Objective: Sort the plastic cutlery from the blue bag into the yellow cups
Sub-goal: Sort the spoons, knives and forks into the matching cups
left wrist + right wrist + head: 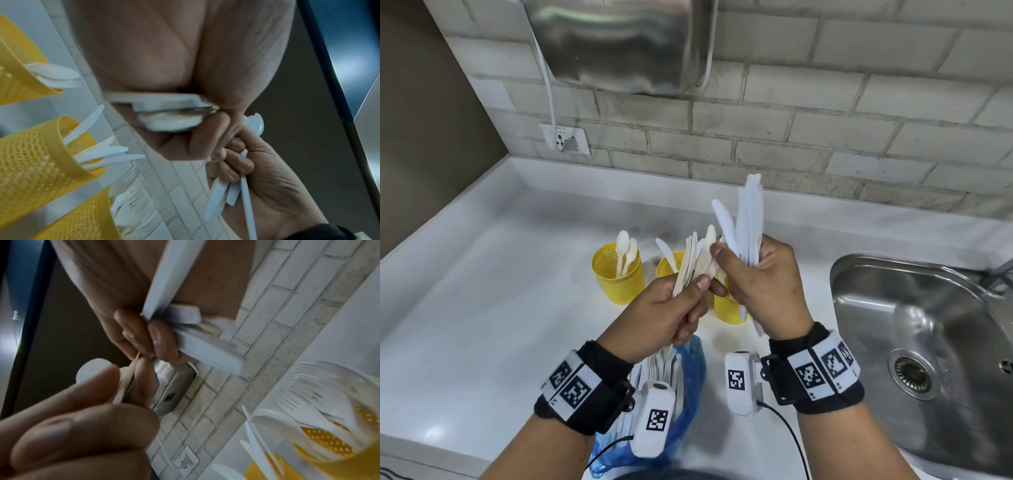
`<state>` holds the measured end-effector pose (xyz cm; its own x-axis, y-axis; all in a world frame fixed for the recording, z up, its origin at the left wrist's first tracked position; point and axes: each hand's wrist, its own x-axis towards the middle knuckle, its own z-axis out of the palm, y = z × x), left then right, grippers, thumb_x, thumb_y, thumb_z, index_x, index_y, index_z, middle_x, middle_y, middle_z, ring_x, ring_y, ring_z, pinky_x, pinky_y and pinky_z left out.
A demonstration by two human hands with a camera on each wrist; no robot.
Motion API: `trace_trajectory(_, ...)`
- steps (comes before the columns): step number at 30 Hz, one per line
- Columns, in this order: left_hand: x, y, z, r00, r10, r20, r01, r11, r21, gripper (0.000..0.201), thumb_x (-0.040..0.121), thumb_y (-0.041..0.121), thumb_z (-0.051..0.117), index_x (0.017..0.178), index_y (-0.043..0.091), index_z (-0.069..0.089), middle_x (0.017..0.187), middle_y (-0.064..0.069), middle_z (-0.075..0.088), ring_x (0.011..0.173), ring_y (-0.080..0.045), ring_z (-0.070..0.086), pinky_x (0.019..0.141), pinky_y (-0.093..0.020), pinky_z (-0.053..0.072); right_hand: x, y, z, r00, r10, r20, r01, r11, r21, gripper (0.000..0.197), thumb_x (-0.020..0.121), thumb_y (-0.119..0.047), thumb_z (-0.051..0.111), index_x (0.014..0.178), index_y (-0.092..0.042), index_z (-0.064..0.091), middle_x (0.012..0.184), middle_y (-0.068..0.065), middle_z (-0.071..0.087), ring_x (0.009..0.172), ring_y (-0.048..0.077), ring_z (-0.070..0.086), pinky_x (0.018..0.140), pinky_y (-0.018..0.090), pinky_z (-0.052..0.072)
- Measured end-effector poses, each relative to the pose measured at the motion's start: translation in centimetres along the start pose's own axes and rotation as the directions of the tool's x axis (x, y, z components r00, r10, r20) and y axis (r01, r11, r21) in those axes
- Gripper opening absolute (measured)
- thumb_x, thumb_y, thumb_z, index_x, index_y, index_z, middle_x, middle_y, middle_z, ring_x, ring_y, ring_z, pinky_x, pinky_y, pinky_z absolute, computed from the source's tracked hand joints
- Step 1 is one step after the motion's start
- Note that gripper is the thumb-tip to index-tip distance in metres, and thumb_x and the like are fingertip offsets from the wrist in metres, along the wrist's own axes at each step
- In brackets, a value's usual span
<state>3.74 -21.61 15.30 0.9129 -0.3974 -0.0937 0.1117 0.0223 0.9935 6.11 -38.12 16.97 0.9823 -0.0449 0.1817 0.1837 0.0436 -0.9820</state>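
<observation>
My left hand (703, 287) grips a fanned bundle of cream spoons (693, 262) above the cups. Close beside it, my right hand (736, 265) holds an upright bundle of white knives (748, 219), and its thumb touches the left bundle. Three yellow mesh cups stand on the counter: the left cup (618, 279) holds spoons, the middle cup (670, 263) knives, and the right cup (729, 308), half hidden by my hands, forks. The left wrist view shows the same cups (30, 162). The blue bag (690, 387) lies under my left wrist with more cutlery inside.
A steel sink (914, 325) is set into the white counter (482, 308) at the right. A steel wall unit (619, 44) hangs above, with its cord running to an outlet (565, 138) on the tiled wall. A brown wall closes the left side.
</observation>
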Motion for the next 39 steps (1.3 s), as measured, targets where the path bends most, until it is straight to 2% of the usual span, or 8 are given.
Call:
trace_trajectory(3, 0.1, -0.4, -0.4, 1.000, -0.002, -0.018, 0.003, 1.000, 0.016, 0.039, 0.101, 0.043, 0.048, 0.107, 0.013, 0.071, 0.065, -0.002, 0.039, 0.048, -0.015, 0.037, 0.048, -0.025, 0.033, 0.6, 0.3, -0.5, 0.987, -0.015, -0.160, 0.018, 1.000, 0.017, 0.028, 0.094, -0.015, 0.071, 0.069, -0.007, 0.060, 0.047, -0.004, 0.045, 0.041, 0.013, 0.038, 0.049, 0.026, 0.034)
trace_trajectory(6, 0.1, -0.5, -0.5, 1.000, 0.010, -0.028, -0.010, 1.000, 0.003, 0.036, 0.103, 0.040, 0.047, 0.106, 0.014, 0.071, 0.069, -0.008, 0.030, 0.049, -0.015, 0.030, 0.049, -0.028, 0.026, 0.9, 0.5, -0.9, 0.966, 0.022, -0.258, 0.010, 0.993, 0.121, 0.025, 0.093, -0.017, 0.072, 0.072, -0.009, 0.060, 0.045, 0.003, 0.042, 0.037, 0.020, 0.036, 0.046, 0.028, 0.033)
trace_trajectory(13, 0.4, -0.4, 0.0, 0.999, 0.034, 0.008, -0.033, 0.999, -0.043, 0.031, 0.104, 0.037, 0.047, 0.100, 0.014, 0.068, 0.071, -0.010, 0.021, 0.050, -0.017, 0.023, 0.052, -0.037, 0.016, -0.4, 0.4, 0.7, 0.990, 0.102, -0.096, -0.075, 0.966, 0.248, 0.015, 0.092, -0.011, 0.074, 0.078, -0.008, 0.070, 0.044, 0.001, 0.049, 0.034, 0.017, 0.037, 0.051, 0.039, 0.036)
trace_trajectory(19, 0.3, -0.3, 0.1, 1.000, 0.015, 0.027, -0.014, 0.999, -0.039, 0.033, 0.100, 0.041, 0.048, 0.103, 0.019, 0.072, 0.074, -0.012, 0.021, 0.051, -0.015, 0.023, 0.050, -0.028, 0.019, 0.6, 0.4, 0.6, 0.965, 0.169, -0.199, -0.088, 0.928, 0.362, 0.023, 0.104, -0.021, 0.059, 0.094, 0.001, 0.059, 0.050, 0.014, 0.043, 0.040, 0.024, 0.041, 0.043, 0.030, 0.043)
trace_trajectory(23, 0.4, -0.2, -0.2, 1.000, 0.020, 0.012, -0.020, 0.999, -0.045, 0.040, 0.101, 0.044, 0.047, 0.117, 0.014, 0.068, 0.071, -0.007, 0.018, 0.052, -0.015, 0.019, 0.050, -0.028, 0.016, 1.5, 0.6, -0.4, 0.928, 0.212, -0.306, -0.045, 0.880, 0.474, 0.026, 0.108, -0.026, 0.050, 0.094, -0.005, 0.055, 0.074, 0.011, 0.064, 0.052, 0.022, 0.055, 0.054, 0.031, 0.049)
trace_trajectory(31, 0.8, -0.2, -0.8, 0.999, -0.015, 0.044, 0.028, 0.947, -0.320, 0.022, 0.102, 0.027, 0.048, 0.115, 0.015, 0.061, 0.066, -0.002, 0.025, 0.042, -0.007, 0.019, 0.045, -0.018, 0.014, 1.9, 0.4, -1.1, 0.896, 0.279, -0.346, 0.007, 0.769, 0.639, 0.020, 0.109, -0.026, 0.046, 0.098, -0.009, 0.050, 0.072, 0.012, 0.066, 0.070, 0.032, 0.071, 0.066, 0.040, 0.058)
trace_trajectory(35, 0.7, 0.2, -0.8, 0.995, -0.042, 0.095, 0.080, 0.897, -0.434, 0.027, 0.090, 0.016, 0.043, 0.114, 0.015, 0.057, 0.065, -0.002, 0.026, 0.039, -0.005, 0.020, 0.045, -0.017, 0.013, 1.6, -0.6, -0.4, 0.905, 0.176, -0.387, 0.088, 0.814, 0.575, 0.010, 0.108, -0.024, 0.049, 0.108, -0.015, 0.046, 0.064, 0.010, 0.050, 0.050, 0.026, 0.051, 0.053, 0.034, 0.049)
trace_trajectory(39, 0.6, 0.5, -0.8, 0.987, -0.032, 0.154, 0.105, 0.866, -0.489, 0.030, 0.088, 0.012, 0.040, 0.114, 0.015, 0.055, 0.065, -0.002, 0.023, 0.041, -0.007, 0.016, 0.044, -0.018, 0.012, 1.1, -1.6, 0.6, 0.907, 0.058, -0.416, 0.130, 0.903, 0.409, 0.019, 0.104, -0.020, 0.060, 0.093, -0.012, 0.047, 0.052, 0.003, 0.036, 0.039, 0.018, 0.033, 0.044, 0.026, 0.035)
